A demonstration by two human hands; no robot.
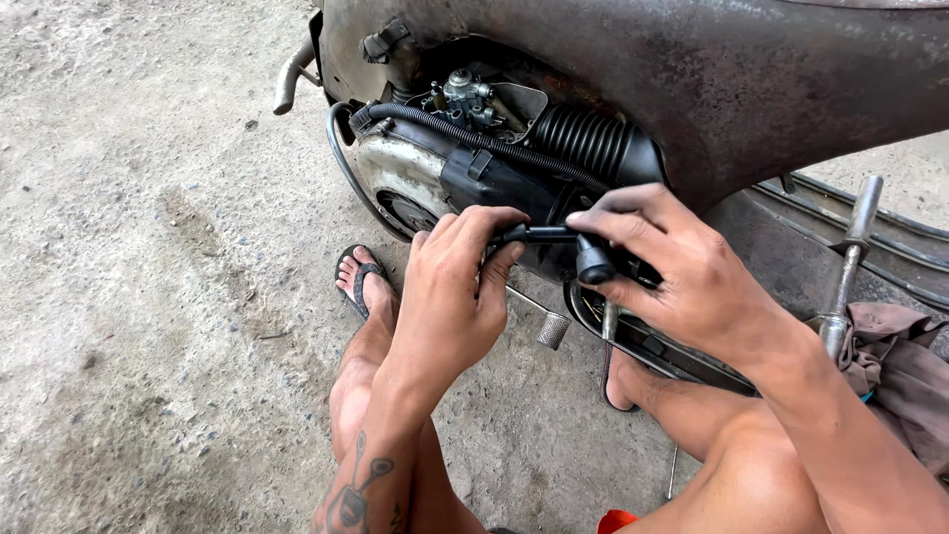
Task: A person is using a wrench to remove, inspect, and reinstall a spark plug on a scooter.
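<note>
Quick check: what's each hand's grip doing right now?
Left hand: closed on the black tool handle.
Right hand: closed on the tool's socket end.

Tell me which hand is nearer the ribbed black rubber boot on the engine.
Right. The right hand sits just below the ribbed boot, fingertips close under it. The left hand is farther, lower and to the boot's left, gripping the black tool handle.

Scooter body (751,79) rusty matt metal; ribbed hose (583,138) black rubber; floor (129,297) rough concrete; rag (905,366) cloth.
</note>
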